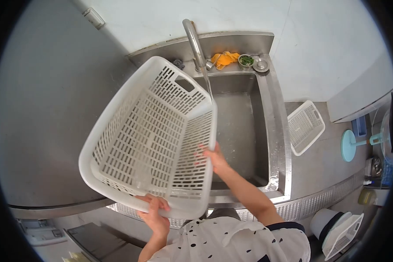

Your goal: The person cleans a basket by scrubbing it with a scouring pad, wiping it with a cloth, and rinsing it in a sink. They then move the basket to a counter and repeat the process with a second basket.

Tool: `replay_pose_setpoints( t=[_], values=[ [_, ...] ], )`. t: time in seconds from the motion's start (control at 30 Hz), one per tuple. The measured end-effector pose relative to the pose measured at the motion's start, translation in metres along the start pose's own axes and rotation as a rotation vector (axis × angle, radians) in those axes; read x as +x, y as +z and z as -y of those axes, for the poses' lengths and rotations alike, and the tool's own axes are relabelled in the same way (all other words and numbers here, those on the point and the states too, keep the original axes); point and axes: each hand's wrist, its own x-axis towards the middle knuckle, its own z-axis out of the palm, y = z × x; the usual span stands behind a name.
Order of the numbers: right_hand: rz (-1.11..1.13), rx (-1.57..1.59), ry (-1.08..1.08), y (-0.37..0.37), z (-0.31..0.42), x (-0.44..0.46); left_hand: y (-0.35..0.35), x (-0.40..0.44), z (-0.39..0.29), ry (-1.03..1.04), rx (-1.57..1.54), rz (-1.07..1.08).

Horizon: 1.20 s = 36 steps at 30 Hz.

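A large white slotted plastic basket (146, 135) is held tilted over the left part of a steel sink (281, 144). My left hand (155, 214) grips its near rim, thumb and fingers bent over the edge. On the basket's right rim is my right hand (217, 159), its fingers partly seen through the slots. Water runs from the faucet (194, 43) in a thin stream past the basket's upper right corner. Shallow water lies in the sink basin (238, 131).
Behind the sink sit an orange cloth (225, 60), a small bowl of greens (246, 61) and a round metal lid (261, 64). Another white basket (305, 127) is on the floor at right, near a turquoise round-based object (348, 145). A steel surface (52, 109) fills the left.
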Motion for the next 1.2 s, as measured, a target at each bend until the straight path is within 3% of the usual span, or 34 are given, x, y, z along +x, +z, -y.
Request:
replay_pose_setpoints(
  t=[0.13,0.23,0.27,0.3,0.33,0.43,0.5,0.53,0.57,0.7,0.77,0.87,0.97,1.07,1.2],
  values=[
    [-0.018,-0.115,-0.035,-0.026,0.045,-0.008,-0.047,0.009,-0.007,-0.018,0.255,0.545],
    [-0.034,-0.203,-0.071,-0.024,0.071,-0.020,-0.111,0.043,-0.053,-0.291,0.796,0.975],
    [-0.026,-0.209,-0.089,-0.026,0.074,-0.021,-0.113,0.059,-0.080,-0.312,0.917,1.027],
    [-0.017,-0.215,-0.105,-0.027,0.078,-0.020,-0.102,0.066,-0.100,-0.481,0.887,0.646],
    [-0.009,-0.221,-0.123,-0.027,0.079,-0.019,-0.100,0.088,-0.120,-0.456,1.021,0.637],
    [0.029,-0.263,-0.102,-0.025,0.094,-0.012,-0.074,0.140,-0.129,-0.139,0.828,0.882],
    [0.066,-0.296,-0.107,-0.019,0.105,-0.011,-0.071,0.163,-0.132,-0.359,0.785,0.905],
    [0.080,-0.305,-0.106,-0.014,0.111,-0.011,-0.074,0.185,-0.137,-0.371,0.915,0.896],
    [0.086,-0.337,-0.109,-0.012,0.116,-0.006,-0.065,0.201,-0.136,-0.252,0.956,0.890],
    [0.230,-0.369,-0.160,0.007,0.127,-0.001,-0.022,0.214,-0.102,-0.084,0.979,0.407],
    [0.296,-0.412,-0.166,0.011,0.123,0.005,-0.011,0.212,-0.089,-0.152,0.843,0.414],
    [0.254,-0.508,-0.161,0.017,0.125,0.013,-0.029,0.204,-0.070,-0.201,0.640,0.355],
    [0.137,-0.826,-0.280,0.021,0.141,0.053,-0.024,0.185,-0.057,-0.184,0.502,0.244],
    [-0.025,-1.191,-0.338,0.041,0.164,0.081,-0.016,0.171,-0.034,-0.116,0.378,0.155],
    [-0.360,-1.606,-0.609,0.067,0.174,0.111,0.011,0.128,-0.026,-0.057,0.344,0.050]
  ],
)
